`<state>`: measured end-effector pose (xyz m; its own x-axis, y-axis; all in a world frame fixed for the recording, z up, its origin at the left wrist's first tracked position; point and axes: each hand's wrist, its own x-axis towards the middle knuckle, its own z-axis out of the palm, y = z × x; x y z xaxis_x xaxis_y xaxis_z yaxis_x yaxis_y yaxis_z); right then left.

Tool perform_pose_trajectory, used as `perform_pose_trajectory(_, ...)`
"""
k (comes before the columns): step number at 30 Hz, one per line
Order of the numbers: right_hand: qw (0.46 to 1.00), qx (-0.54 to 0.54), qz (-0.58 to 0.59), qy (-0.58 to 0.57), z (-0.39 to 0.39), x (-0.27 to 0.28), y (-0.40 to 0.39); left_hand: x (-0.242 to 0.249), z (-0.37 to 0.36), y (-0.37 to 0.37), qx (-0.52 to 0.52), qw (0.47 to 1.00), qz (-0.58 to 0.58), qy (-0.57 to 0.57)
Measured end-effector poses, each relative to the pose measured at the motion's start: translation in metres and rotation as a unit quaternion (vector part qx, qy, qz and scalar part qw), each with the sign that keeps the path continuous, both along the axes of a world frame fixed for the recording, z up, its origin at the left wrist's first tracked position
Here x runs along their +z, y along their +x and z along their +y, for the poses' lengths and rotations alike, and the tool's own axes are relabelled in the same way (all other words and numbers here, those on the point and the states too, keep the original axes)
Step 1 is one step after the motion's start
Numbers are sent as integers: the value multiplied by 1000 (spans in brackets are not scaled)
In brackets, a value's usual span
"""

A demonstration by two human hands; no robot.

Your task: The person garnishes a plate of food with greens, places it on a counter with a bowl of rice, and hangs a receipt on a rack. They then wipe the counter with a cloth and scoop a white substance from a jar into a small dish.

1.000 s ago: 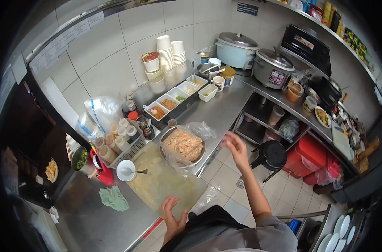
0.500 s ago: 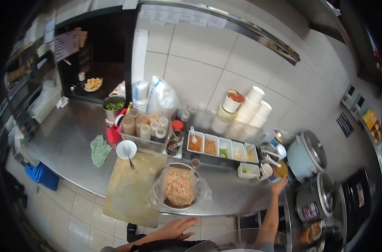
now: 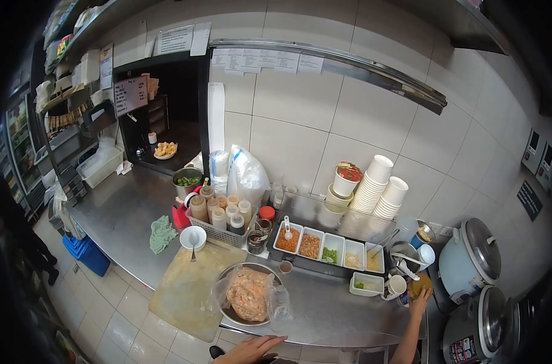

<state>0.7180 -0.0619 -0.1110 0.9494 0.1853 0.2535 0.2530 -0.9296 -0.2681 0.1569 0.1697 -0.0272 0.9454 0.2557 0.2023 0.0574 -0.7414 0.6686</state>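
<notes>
My right hand [image 3: 419, 301] reaches to the right end of the counter, its fingers on a yellow-brown round lid or container [image 3: 420, 285] beside a white cup [image 3: 395, 286]. My left hand [image 3: 260, 349] hovers at the counter's front edge with its fingers stretched out and nothing in it. Just above it, a metal bowl [image 3: 227, 315] holds a plastic bag of pinkish minced mixture [image 3: 249, 295]. A worn cutting board [image 3: 188, 291] lies left of the bowl, with a white bowl and spoon [image 3: 193, 238] at its top edge.
Behind are a basket of sauce bottles [image 3: 221, 233], a tray of topping containers [image 3: 330, 249] and stacked paper cups [image 3: 373, 182]. Large cookers [image 3: 470, 255] stand at the right. A green cloth [image 3: 162, 235] lies on the left counter. A person's dark-clothed leg [image 3: 36, 242] shows at far left.
The view has tilted up, so the counter things appear lower. My right hand stays at the yellow-brown item, and my left hand stays near the front edge.
</notes>
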Motion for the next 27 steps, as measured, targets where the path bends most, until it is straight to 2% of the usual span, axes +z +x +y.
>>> perform_pose_trajectory(2, 999, -1, 2, 38, 1, 6, -27, 4, -4, 0, 9, 1000, 26, 8)
perform_pose_trajectory(5, 990, 44, -95, 92, -13, -24, -46, 6, -10, 2, 24, 999, 36, 11)
perform_pose_trajectory(7, 993, 11, -72, 96, -8, -13, -85, 6, -15, 3, 31, 999, 29, 6)
perform_pose_trajectory(10, 973, 85, -189, 103, -15, -16, -131, 6, -18, 2, 36, 999, 23, 8)
perform_pose_trajectory(13, 924, 177, -218, 260, -16, -16, -158, -1, -23, 3, 26, 999, 26, 22)
perform_pose_trajectory(14, 901, 190, -161, 355, -16, -24, -157, -2, -25, 4, 23, 999, 24, 26)
perform_pose_trajectory(16, 822, 199, -42, 531, -6, -52, -152, -9, -26, 3, 4, 998, 42, 43)
perform_pose_trajectory(19, 853, 160, -94, 487, 12, -45, -167, -23, -34, 6, -41, 992, 93, 72)
perform_pose_trajectory(22, 877, 189, -145, 417, 17, -42, -192, -22, -41, 5, -67, 994, 75, 48)
perform_pose_trajectory(23, 816, 219, -100, 525, 16, -64, -188, -25, -41, 4, -69, 994, 84, 24)
perform_pose_trajectory(25, 738, 210, 36, 641, 21, -30, -229, -42, -38, 6, -69, 992, 98, -22)
perform_pose_trajectory(26, 689, 201, 106, 689, 21, -9, -256, -51, -37, 6, -64, 991, 64, -98)
perform_pose_trajectory(27, 688, 238, 115, 675, 20, 9, -276, -60, -36, 6, -60, 983, 30, -172)
